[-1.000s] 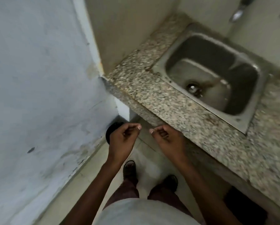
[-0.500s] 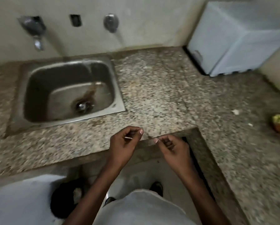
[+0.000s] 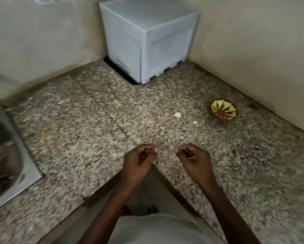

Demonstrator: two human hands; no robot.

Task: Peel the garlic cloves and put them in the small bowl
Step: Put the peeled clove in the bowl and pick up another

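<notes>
- Head view: we see our left hand point(image 3: 138, 160) and right hand point(image 3: 193, 158) low in the centre of the frame, over the inner corner of the speckled counter point(image 3: 94, 131), well apart from the garlic.
- The fingers of both hands are loosely curled and hold nothing we can make out.
- Risk, as we judge it: the garlic clove point(image 3: 177, 114) and the smaller piece point(image 3: 195, 122) are pale and tiny against the mottled stone, so we could overlook or knock one off while reaching.
- The clove lies right of centre, whitish and rounded; we cannot tell whether its skin is on.
- The small bowl point(image 3: 223, 110), striped green and brown, sits at centre right, near the clove, and looks tilted, so it might tip.
</notes>
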